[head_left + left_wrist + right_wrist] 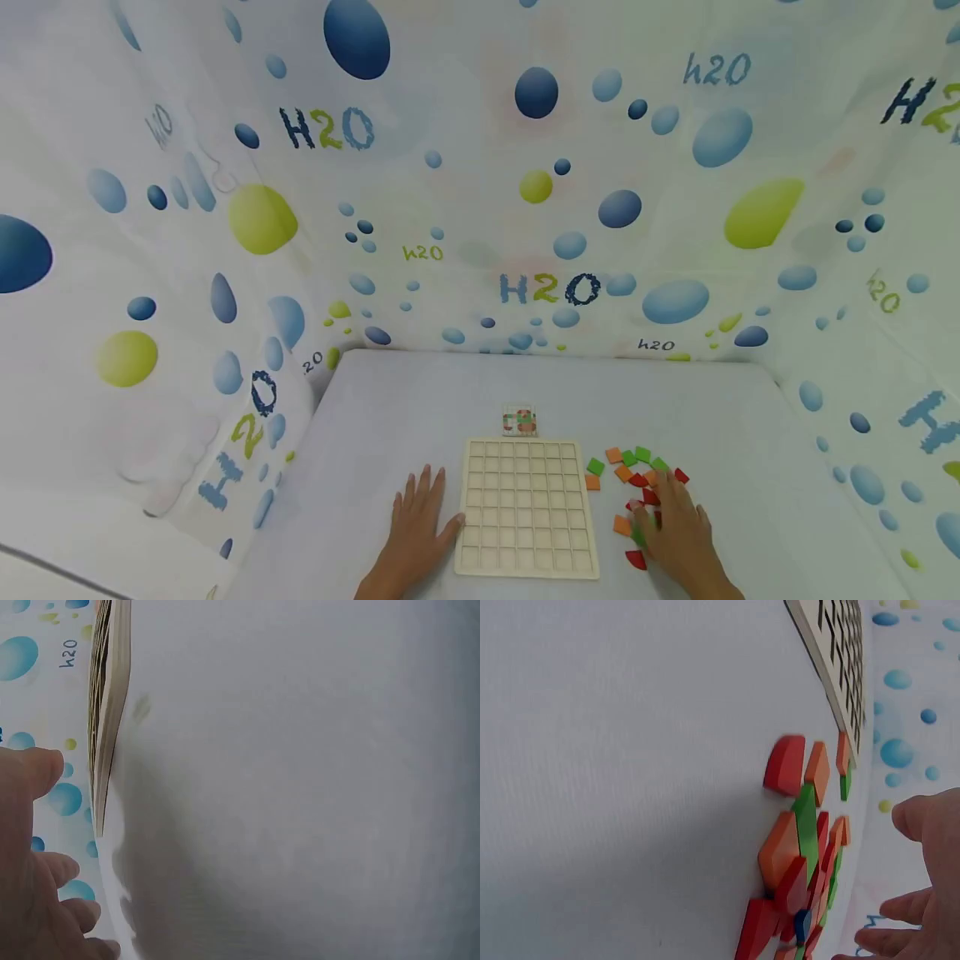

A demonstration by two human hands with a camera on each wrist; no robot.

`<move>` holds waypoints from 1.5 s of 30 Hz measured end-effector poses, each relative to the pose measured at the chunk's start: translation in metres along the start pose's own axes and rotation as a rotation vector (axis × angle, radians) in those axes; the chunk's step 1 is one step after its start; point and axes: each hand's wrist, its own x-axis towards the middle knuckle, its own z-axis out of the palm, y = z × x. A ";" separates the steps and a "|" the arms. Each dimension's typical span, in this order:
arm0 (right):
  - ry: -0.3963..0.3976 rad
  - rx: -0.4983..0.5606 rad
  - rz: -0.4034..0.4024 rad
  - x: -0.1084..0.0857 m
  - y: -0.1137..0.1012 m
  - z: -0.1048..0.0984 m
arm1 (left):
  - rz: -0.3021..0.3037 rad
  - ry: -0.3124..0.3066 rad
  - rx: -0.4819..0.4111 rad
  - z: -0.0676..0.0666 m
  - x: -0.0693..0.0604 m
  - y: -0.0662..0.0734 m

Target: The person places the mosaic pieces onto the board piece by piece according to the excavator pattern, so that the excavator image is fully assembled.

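Note:
A pale wooden board (pixel 527 574) with a grid of square cells lies in the middle of the white table. My left hand (pixel 412 533) is at its left side, fingers spread, the thumb tip at the board's edge. To the right of the board lie loose flat pieces: orange squares (pixel 622 525), green squares (pixel 595 466) and red quarter-round pieces (pixel 636 560). Over these is my right hand (pixel 678 537), its fingers extended and slightly apart, hiding part of the group. In the right wrist view a small blue piece (pixel 802 925) shows among the others. No piece is seen gripped.
Behind the board lies a small card (pixel 519 421) with a red and green pattern. The white table (pixel 405 400) is bordered by a curtain (pixel 480 183) with blue and green drops, at the back and both sides.

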 end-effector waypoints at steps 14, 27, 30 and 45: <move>0.028 0.086 0.158 0.008 0.044 -0.023 | 0.136 -0.109 0.004 0.000 0.002 0.004; -0.006 0.144 0.129 -0.002 0.047 -0.019 | 0.138 -0.151 0.014 -0.004 0.001 0.003; -0.023 0.140 0.125 -0.004 0.042 -0.013 | 0.142 -0.163 0.006 -0.007 0.003 0.005; -0.015 0.080 0.127 0.000 0.033 -0.006 | 0.128 -0.143 0.001 -0.003 0.005 0.003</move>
